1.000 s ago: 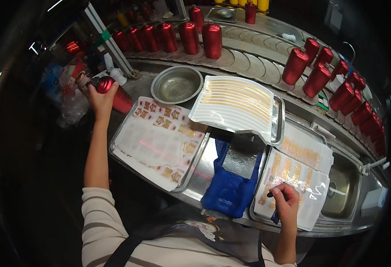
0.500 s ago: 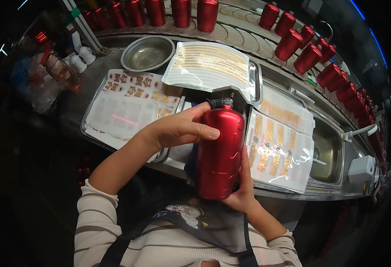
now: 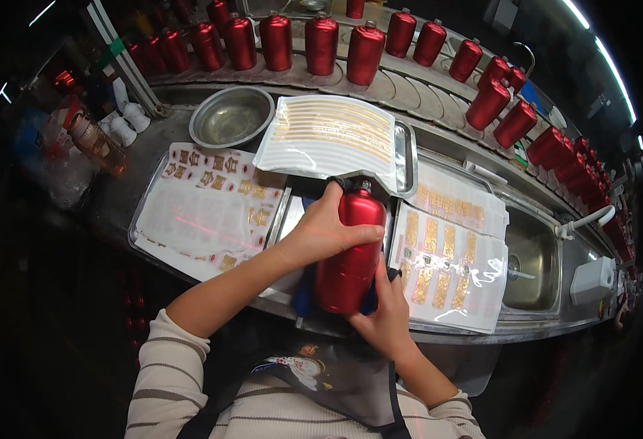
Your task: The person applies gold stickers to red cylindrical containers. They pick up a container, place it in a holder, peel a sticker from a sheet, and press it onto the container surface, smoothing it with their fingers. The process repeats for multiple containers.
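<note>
Red metal bottle (image 3: 349,256) is up off the surface (image 3: 117,212), held w/ both hands right in front of the person's chest. Left hand (image 3: 329,230) wrapped over its upper half, fingers curled across the shoulder near the dark cap; right hand (image 3: 387,318) cupped under the base, gripping from below. Bottle's tilted, cap pointing away from the person. Just left of the bottle: tray of gold-and-red sticker sheets (image 3: 204,212). Just right of it: clear sheet w/ gold stickers (image 3: 446,263). Beyond the bottle: white sheet of gold stripes (image 3: 336,135), steel bowl (image 3: 231,117) to that sheet's left. Farther back, row of red bottles (image 3: 321,44).
</note>
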Demonstrator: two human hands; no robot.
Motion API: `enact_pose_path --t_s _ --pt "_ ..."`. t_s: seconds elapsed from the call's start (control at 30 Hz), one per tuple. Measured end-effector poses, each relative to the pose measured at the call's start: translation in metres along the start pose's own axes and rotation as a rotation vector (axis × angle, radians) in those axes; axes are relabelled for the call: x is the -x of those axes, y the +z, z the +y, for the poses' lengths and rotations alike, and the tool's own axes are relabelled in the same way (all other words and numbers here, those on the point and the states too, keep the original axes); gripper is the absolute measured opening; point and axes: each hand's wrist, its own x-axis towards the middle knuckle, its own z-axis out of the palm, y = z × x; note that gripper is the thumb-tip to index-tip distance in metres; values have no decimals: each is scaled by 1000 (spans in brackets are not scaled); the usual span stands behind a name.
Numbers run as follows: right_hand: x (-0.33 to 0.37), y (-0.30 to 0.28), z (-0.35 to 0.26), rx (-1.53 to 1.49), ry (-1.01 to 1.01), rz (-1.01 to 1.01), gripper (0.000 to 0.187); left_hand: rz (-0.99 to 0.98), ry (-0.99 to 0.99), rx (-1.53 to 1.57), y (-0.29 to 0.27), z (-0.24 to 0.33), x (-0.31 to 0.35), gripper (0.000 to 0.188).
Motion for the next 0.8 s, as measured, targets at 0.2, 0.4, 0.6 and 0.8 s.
enact_pose_path --t_s 0.2,0.4,0.6,0.8 --pt "-67 -104 36 -283 175 -504 74 201 58 -165 -24 3 -2 73" --pt "-283 -99 119 71 -38 358 87 616 575 -107 -85 44 -169 43" --pt "-482 -91 136 272 164 358 126 756 246 -376 -115 69 -340 67" --pt "-516 -71 172 204 217 238 93 773 235 -437 -101 63 -447 81"
